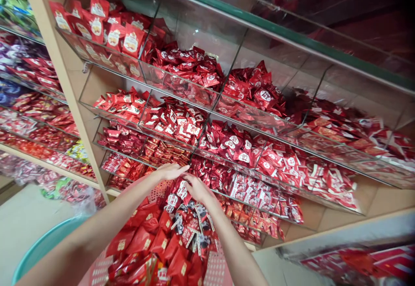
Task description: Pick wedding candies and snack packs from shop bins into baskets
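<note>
In the lower middle, a pink perforated basket (215, 268) is heaped with small wrapped packets, among them red packets (142, 240) with gold print and black-and-red packets (191, 223). My left hand (171, 171) is over the basket's far end, fingers stretched out flat toward the right. Close beside it, my right hand (196, 188) reaches in from the right, thumb and fingers apart. Its fingertips are against or just above dark red packets (175, 197) with white labels; contact is hard to tell. The fingertips of both hands nearly meet.
Ahead stands a tilted-looking wooden shelf unit with clear-fronted bins (181, 82) full of red packets. Another shelf (32, 78) of packets is at the left. A teal tub (39, 238) stands on the floor at lower left. Bagged red goods (359, 260) lie at lower right.
</note>
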{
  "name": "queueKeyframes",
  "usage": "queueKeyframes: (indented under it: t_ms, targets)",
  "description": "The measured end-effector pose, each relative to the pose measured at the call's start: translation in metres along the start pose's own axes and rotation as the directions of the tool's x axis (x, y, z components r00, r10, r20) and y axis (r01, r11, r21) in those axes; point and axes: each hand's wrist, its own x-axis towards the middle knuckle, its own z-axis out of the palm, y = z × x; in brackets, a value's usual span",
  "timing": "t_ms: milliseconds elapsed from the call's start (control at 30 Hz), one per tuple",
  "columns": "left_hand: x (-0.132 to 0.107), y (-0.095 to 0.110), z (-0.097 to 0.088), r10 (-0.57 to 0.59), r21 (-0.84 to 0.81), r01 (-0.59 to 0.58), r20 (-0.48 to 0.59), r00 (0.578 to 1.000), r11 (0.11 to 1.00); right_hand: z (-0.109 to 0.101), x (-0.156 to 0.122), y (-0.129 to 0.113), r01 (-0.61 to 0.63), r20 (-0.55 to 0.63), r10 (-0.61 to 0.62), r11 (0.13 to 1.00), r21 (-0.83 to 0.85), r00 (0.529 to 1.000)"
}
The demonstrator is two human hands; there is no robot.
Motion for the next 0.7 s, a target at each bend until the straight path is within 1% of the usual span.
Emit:
queueKeyframes:
  t_ms: [67, 133, 167, 200, 267, 333, 400, 467, 533, 633, 700]
  targets:
    - [-0.001, 0.000, -0.001, 0.007, 0.002, -0.007, -0.004, 1.000, 1.000, 0.004, -0.007, -0.005, 0.051, -0.048, -0.060, 0.982, -0.181, 0.997]
    - [-0.001, 0.001, -0.001, 0.012, 0.006, -0.012, -0.005, 1.000, 1.000, 0.009, -0.012, -0.008, 0.073, -0.085, -0.114, 0.920, -0.386, 0.990]
    - [-0.001, 0.001, -0.001, 0.014, 0.007, -0.014, -0.004, 1.000, 1.000, 0.012, -0.014, -0.008, 0.070, -0.100, -0.130, 0.885, -0.460, 0.986]
    - [-0.001, 0.000, -0.001, 0.015, 0.007, -0.015, -0.002, 1.000, 1.000, 0.013, -0.015, -0.008, 0.062, -0.117, -0.137, 0.865, -0.498, 0.984]
    - [-0.001, 0.000, -0.001, 0.015, 0.006, -0.015, 0.004, 1.000, 1.000, 0.013, -0.016, -0.007, 0.050, -0.154, -0.151, 0.854, -0.518, 0.976]
    - [-0.001, 0.000, -0.001, 0.013, 0.003, -0.013, 0.007, 1.000, 1.000, 0.007, -0.013, -0.004, 0.048, -0.201, -0.164, 0.875, -0.482, 0.966]
    - [0.000, 0.000, 0.000, 0.008, 0.000, -0.008, 0.002, 1.000, 1.000, -0.003, -0.009, -0.001, 0.021, -0.287, -0.142, 0.922, -0.387, 0.947]
    - [0.000, -0.001, 0.001, -0.004, 0.000, 0.004, -0.008, 1.000, 1.000, -0.015, -0.003, 0.003, -0.035, -0.389, -0.079, 0.960, -0.277, 0.918]
    - [0.000, -0.001, 0.001, -0.014, 0.001, 0.014, -0.015, 1.000, 1.000, -0.026, 0.004, 0.009, -0.101, -0.470, -0.003, 0.975, -0.197, 0.882]
    - [0.000, 0.000, 0.001, -0.010, 0.002, 0.011, -0.021, 1.000, 1.000, -0.034, 0.017, 0.021, -0.189, -0.528, 0.104, 0.976, -0.110, 0.843]
    - [-0.002, 0.000, -0.001, 0.004, 0.005, -0.004, -0.022, 1.000, 1.000, -0.034, 0.027, 0.028, -0.223, -0.532, 0.169, 0.974, -0.038, 0.829]
